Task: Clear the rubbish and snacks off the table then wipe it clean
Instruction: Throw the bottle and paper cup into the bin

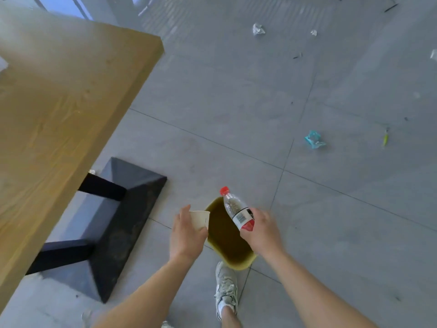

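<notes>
Left hand (186, 235): curled round a white paper cup (199, 219), thumb on top, the cup tipped sideways with its mouth towards the right hand.
Right hand (261, 233): clamped on the lower half of a plastic bottle (237, 210), red cap pointing up and away, label under the fingers.
Bin (238, 262): yellow-green, on the floor directly beneath and between the two hands, its dark opening showing in the gap; the near rim sits just ahead of a shoe (227, 287).
Table (59, 102): off to the left of the left hand, well apart from both items now.
Step in hand: by my read, the drop, with both pieces of rubbish poised over the bin.
Doing it well: bring the cup further over the opening, as it hangs near the left rim and could clip the edge; let the bottle go base-first from low down, so it does not bounce out.
Risk: any dregs in the cup may spill on release.
Hard to make out: whether the bin holds anything, since its inside is dark; whether bottle or cup is empty; most of the table top is cut off at the left, so what remains on it cannot be told.
Floor: scraps lie scattered far beyond the right hand, among them a blue wrapper (314, 139).
</notes>
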